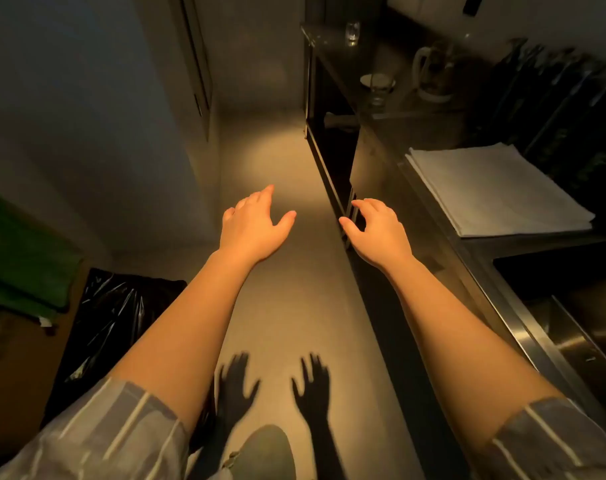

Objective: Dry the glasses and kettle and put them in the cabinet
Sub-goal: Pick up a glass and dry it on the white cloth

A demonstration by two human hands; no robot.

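My left hand [255, 225] hovers over the floor with fingers relaxed, holding nothing. My right hand [376, 226] is stretched forward beside the cabinet door handles [350, 211], fingers loosely spread and empty. A glass kettle with a white handle [433, 74] stands far back on the dark steel counter [391, 136]. A clear glass [353, 32] stands farther back on the counter, and another small glass [376, 95] sits beside a white dish [377, 81]. A folded white cloth [495, 188] lies on the counter to the right of my right hand.
A steel sink basin [571, 323] sits at the right. An open dark cabinet space [332, 147] lies below the counter ahead. A bin with a black bag [114, 306] and a green cloth [21, 258] are at the left. A narrow floor aisle [281, 161] runs forward.
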